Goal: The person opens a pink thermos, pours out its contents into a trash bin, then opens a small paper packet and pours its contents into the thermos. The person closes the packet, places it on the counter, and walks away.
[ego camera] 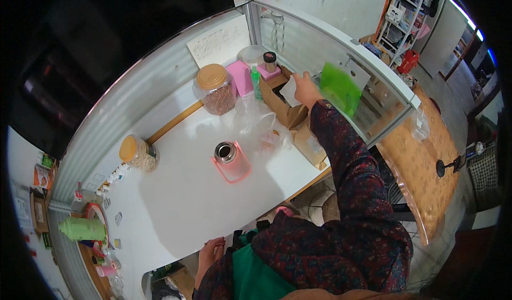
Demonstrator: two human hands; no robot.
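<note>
My right hand (307, 91) reaches over the open cardboard box (279, 107) at the back right of the white desk. Its fingers are beside a white sheet-like item (289, 91) in the box; whether they grip it is unclear. Low by the desk's front edge hangs my left hand (211, 253), fingers loosely curled, no object visible in it. An uncapped steel-mouthed vacuum flask (225, 152) in a pink carrier (240, 168) stands mid-desk. Between flask and box lies a clear plastic bag (256, 120). A brown paper package (309, 142) is under my right forearm.
A jar of reddish nuts or beans (218, 98), a green bottle (256, 83) and a pink box (240, 78) line the back. An oat-like jar (145, 156) is at left. A glass partition (304, 40) borders the desk; a green thermos (82, 229) stands far left.
</note>
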